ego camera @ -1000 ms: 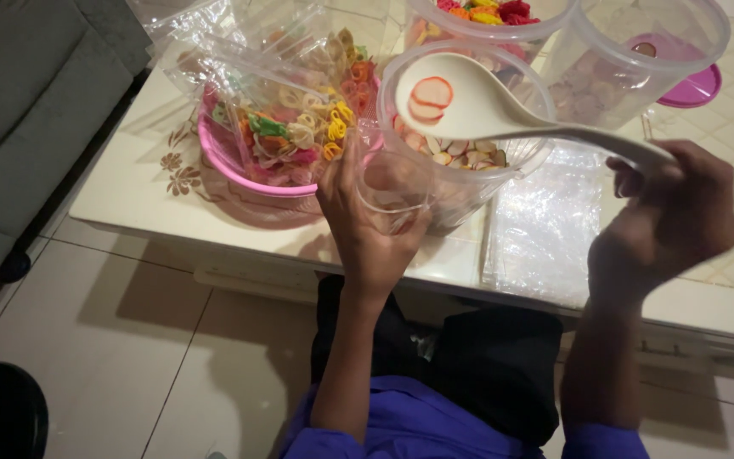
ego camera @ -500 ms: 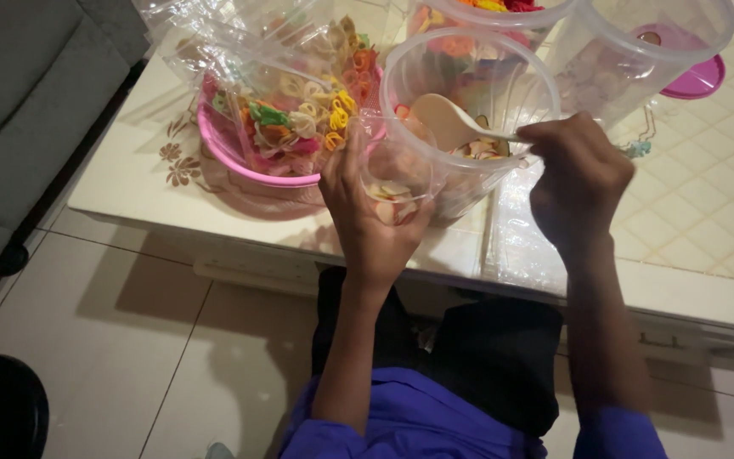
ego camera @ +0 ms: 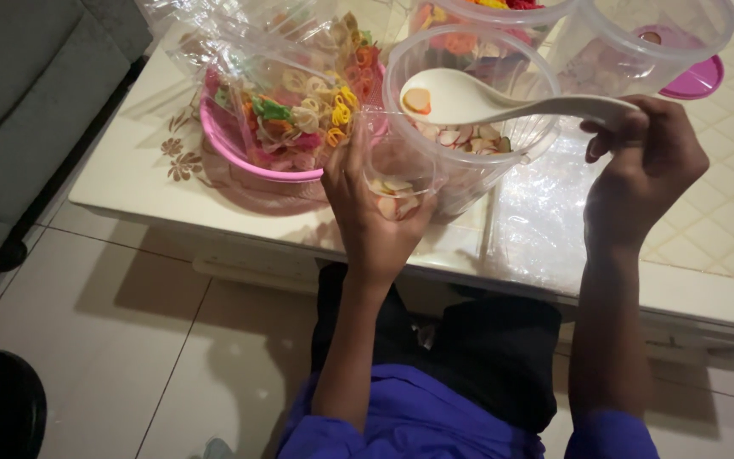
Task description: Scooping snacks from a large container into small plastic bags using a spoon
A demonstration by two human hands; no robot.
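My left hand (ego camera: 373, 212) grips a small clear plastic bag (ego camera: 397, 174) with a few pale crackers in its bottom, held against the near side of a clear round container (ego camera: 537, 81). My right hand (ego camera: 643, 166) holds the handle of a white ladle (ego camera: 503, 104). The ladle's bowl hovers over the container's mouth with one or two round crackers in it. More pale crackers lie at the bottom of the container.
A pink bowl (ego camera: 227, 144) wrapped in clear plastic holds colourful shaped crackers at the left. Two more clear containers (ego camera: 639, 42) and a pink lid (ego camera: 698, 78) stand behind. All rest on a cream table (ego camera: 707, 246). A grey sofa (ego camera: 19, 93) is at the left.
The ladle went down into the container and has come back up above its mouth with crackers in it. My left hand kept the bag in place.
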